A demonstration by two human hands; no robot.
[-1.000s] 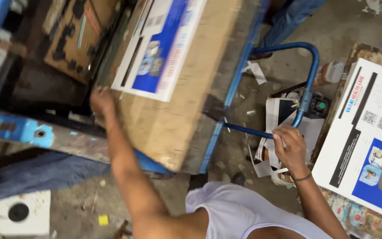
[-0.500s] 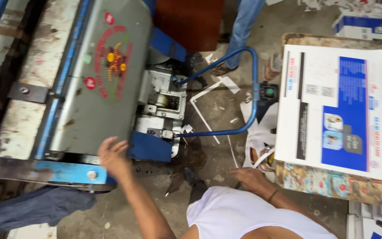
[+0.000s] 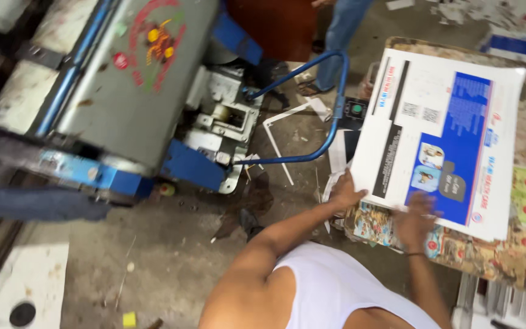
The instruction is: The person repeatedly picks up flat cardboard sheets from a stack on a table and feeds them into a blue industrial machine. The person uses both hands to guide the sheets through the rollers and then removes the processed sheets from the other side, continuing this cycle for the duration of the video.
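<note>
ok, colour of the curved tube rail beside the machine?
Blue, on the curved tube rail; the head view shows it best.
</note>
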